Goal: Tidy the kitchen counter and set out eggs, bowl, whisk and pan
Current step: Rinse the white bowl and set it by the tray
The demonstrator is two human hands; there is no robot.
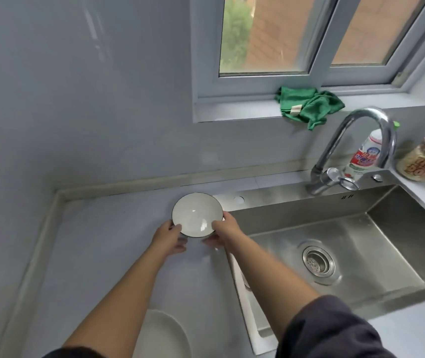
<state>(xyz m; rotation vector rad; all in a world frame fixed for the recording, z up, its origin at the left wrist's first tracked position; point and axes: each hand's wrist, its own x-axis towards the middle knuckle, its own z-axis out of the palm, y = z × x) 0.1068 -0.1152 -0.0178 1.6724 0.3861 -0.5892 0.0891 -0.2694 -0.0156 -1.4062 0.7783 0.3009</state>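
Nearest us lies a white plate; farther along the counter, our left hand and right hand grasp a dark-rimmed bowl just left of the sink.

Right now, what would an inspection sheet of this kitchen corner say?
Surface: grey counter, with the sink set into it on the right.
Job's things: white bowl, empty, on or just above the counter; eggs, whisk and pan not seen.
Clutter: plate at the near edge; green cloth on the sill; bottle behind the tap, jar to its right.
Hands: left hand and right hand both hold the bowl's rim.
Cables: nothing seen.
Surroundings: grey wall, window above.
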